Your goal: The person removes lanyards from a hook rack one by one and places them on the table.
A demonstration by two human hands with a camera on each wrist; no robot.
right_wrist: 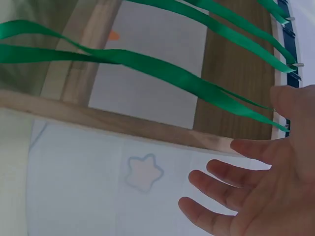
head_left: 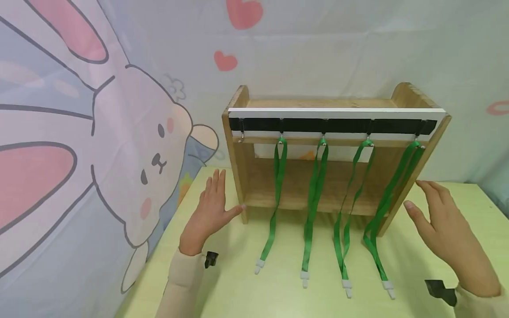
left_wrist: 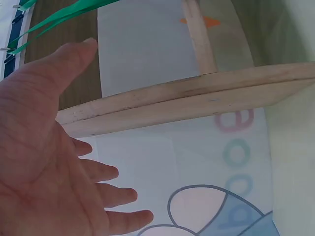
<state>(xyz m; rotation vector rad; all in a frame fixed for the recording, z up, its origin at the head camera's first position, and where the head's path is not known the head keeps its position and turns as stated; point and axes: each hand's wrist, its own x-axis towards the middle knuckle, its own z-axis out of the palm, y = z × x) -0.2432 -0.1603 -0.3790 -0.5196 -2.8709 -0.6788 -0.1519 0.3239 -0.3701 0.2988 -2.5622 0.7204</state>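
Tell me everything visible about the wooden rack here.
The wooden rack looks light brown, with two side panels, shelving and a white front rail. The rail's black strip bears five hooks; four hold green lanyards, the leftmost none. It stands upright on the table between the left hand and right hand; contact with either is unclear.

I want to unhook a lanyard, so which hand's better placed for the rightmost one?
Probably your right hand: it's open just right of the wooden rack, nearest the rightmost green lanyard. Your left hand is on the opposite side.
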